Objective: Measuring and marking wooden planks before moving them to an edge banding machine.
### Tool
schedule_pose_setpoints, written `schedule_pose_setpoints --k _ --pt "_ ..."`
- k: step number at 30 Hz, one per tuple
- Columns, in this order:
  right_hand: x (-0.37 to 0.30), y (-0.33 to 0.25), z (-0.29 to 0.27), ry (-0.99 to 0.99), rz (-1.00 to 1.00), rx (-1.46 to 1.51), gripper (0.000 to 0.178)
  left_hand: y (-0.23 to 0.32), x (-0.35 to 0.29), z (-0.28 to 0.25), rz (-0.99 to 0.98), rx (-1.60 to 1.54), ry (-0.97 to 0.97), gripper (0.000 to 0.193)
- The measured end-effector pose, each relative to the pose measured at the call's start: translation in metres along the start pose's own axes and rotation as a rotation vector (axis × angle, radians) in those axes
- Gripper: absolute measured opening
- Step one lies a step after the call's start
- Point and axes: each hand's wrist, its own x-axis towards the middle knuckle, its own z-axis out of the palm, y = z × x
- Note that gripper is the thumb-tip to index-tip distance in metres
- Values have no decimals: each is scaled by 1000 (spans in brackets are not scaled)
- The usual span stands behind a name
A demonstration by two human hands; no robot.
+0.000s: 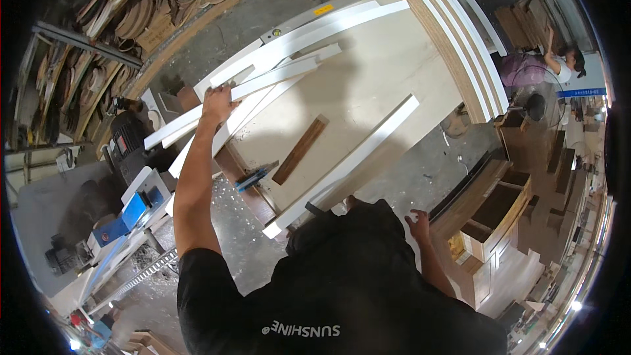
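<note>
While my left hand (217, 102) grips the white curved strip (263, 82) on the workbench (388, 66), I keep it level. My right hand (419, 225) hangs open, well apart near the wooden cabinet (496, 213).

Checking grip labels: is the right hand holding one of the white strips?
No. The right hand hangs open and empty beside the body, while the left hand grips the white strips.
</note>
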Motion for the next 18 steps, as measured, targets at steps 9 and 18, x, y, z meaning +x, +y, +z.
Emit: schedule_pose_setpoints --k 9,18 --pt "11 14 5 -3 70 35 47 62 -21 -27 9 -87 9 51" --pt "16 -7 -9 -35 82 102 46 79 -53 10 -151 -93 29 57"
